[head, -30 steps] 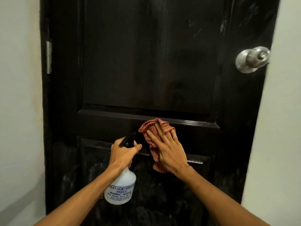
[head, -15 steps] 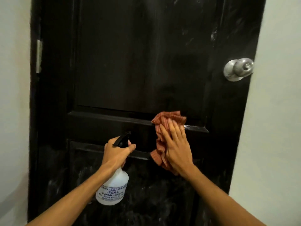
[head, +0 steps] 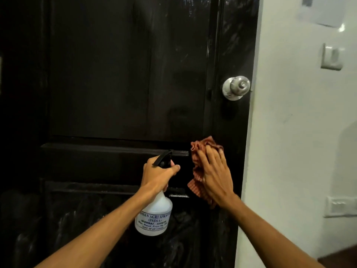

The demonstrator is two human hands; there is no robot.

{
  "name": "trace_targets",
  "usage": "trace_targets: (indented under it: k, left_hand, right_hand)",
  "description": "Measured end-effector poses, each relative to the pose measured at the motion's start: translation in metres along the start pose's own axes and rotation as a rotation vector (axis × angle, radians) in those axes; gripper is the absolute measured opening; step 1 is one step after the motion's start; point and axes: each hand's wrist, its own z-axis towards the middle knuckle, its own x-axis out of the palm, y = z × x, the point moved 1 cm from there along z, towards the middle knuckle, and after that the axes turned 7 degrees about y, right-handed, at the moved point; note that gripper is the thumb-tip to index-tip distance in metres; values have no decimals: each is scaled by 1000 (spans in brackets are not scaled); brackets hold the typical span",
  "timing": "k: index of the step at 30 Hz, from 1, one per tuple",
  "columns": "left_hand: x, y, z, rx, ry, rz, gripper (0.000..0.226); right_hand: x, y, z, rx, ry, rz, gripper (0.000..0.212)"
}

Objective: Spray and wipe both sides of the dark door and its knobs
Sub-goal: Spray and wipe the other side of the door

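Note:
The dark panelled door [head: 119, 78] fills most of the view, with wet streaks on its lower panel. A round silver knob [head: 236, 88] sits near its right edge. My left hand [head: 157, 176] grips the neck of a white spray bottle [head: 154, 216] with a black trigger head, held in front of the door's middle rail. My right hand [head: 213, 176] presses a red checked cloth [head: 199, 151] flat against the door at the right end of that rail, below the knob, fingers spread over the cloth.
A white wall [head: 301, 132] runs along the door's right edge. On it are a light switch [head: 331, 57], a lower switch plate [head: 341, 206] and a paper sheet [head: 322, 10] at the top. A strip of floor shows at bottom right.
My right hand has slid the cloth rightwards along the middle rail toward the door's right stile. The left hand with the bottle has followed to the right, and the view has shifted right.

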Motion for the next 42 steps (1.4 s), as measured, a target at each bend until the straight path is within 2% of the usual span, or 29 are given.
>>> trace_targets:
  k: [2,5,10,11,15,18,22,25,27,30,32,35,38,40,42]
  left_hand:
    - [9,-4,3,5,7,-4,16]
    - [14,-4,6,14,3,-26,16]
    - [35,-1,3,20,54,-14,16]
    - [44,-2,2,27,79,-20,16]
    - [63,-13,8,61,114,-21,15]
    - [72,-17,10,86,128,-29,16]
    - [84,-5,2,56,143,-43,15]
    - [85,16,-12,9,158,-34,14]
    - [82,36,-22,-22,137,-28,16]
    - [71,62,-34,-78,79,-27,18]
    - [64,76,-41,-104,64,-22,18]
    - [56,91,-47,-108,58,14,20]
    - [46,104,-49,-121,23,57,24]
    - [41,113,-53,-130,-7,59,23]
    - [37,122,-59,-129,-41,76,23]
  right_hand:
    - [-15,-16,26,51,-22,8,72]
    - [-14,-13,26,13,-42,31,69]
    - [8,-23,-34,-114,91,47,73]
    - [4,-37,-29,-92,79,48,74]
    - [-26,-78,15,255,-79,269,74]
    - [-8,-69,-16,212,-64,305,75]
    - [36,-51,-106,198,73,326,66]
    - [28,-66,-106,162,72,268,62]
    - [21,-63,-101,231,51,213,61]
    - [26,-23,-126,434,30,208,64]
    - [39,3,-149,408,29,234,61]
    - [46,5,-146,402,15,379,73]
    - [37,5,-111,483,-78,547,60]
    - [38,24,-105,450,-108,592,53]
    - [49,54,-119,304,7,607,56]
